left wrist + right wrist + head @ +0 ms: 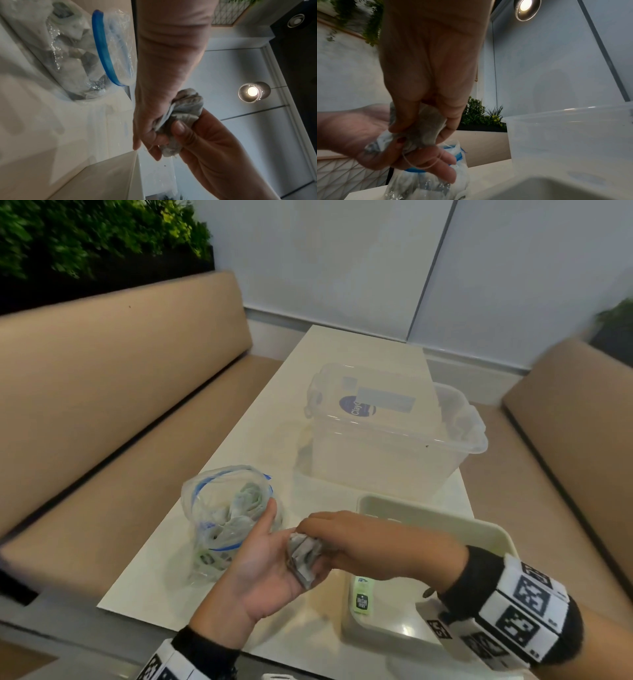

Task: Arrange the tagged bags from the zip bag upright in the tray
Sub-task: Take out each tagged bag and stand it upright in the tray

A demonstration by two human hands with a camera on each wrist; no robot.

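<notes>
A clear zip bag [226, 522] with a blue zip stands open on the white table [191, 563], with several crumpled tagged bags inside. My left hand [274, 556] lies palm up beside it, and a clump of grey tagged bags [305, 559] rests on its fingers. My right hand [308, 537] comes from above and pinches one bag [426, 125] of the clump between thumb and fingers. A string loops over the left fingers [436, 162]. The cream tray [428, 508] sits to the right, with a green tag [362, 599] lying near its left wall.
A large clear plastic box [387, 453] with its lid on stands behind the tray. Tan benches [102, 405] flank the narrow table on both sides. The table's near edge runs just below my wrists.
</notes>
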